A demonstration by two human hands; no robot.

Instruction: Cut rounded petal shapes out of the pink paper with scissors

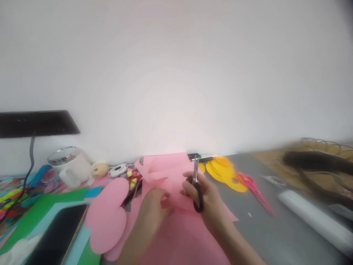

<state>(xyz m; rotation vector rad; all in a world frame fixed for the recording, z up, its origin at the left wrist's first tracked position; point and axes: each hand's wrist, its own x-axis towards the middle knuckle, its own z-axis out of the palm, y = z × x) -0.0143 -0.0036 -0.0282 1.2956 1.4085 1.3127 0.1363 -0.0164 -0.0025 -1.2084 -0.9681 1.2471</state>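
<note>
Nearest the cam, at 6 o'clock, a pink paper sheet (182, 243) covers the tabletop (242, 239) btwn the forearms; more pink paper runs up under the hands to 12 o'clock, overlapping in layers, some edges curled. R hand (206, 191), just R of ctr, grips black-handled scissors (196, 170), fingers wrapped at the handles, blades pointing to 12 o'clock, approx. together. L hand (156, 206), just L of ctr, is over the pink paper w/ fingers bent & thumb close to them, a narrow shape; blur, so can't tell if it's pinching the paper. Going round from the hands: at 8 o'clock a dark-screened smartphone (57, 235), lying on light-blue paper (79, 244) & green paper (56, 198); at 9 o'clock, nearer the L hand, pink lobed cut-outs (107, 217), overlapping; at 10 o'clock a white mug (73, 171) w/ a shiny lid, near the wall. At 2 o'clock, yellow cut-outs (222, 171) in an overlapping pile; pink scissors (255, 191) right beside them at 3 o'clock. At approx. 4 o'clock, far R, a long white object (314, 221), blurred, lies slantwise.
</note>
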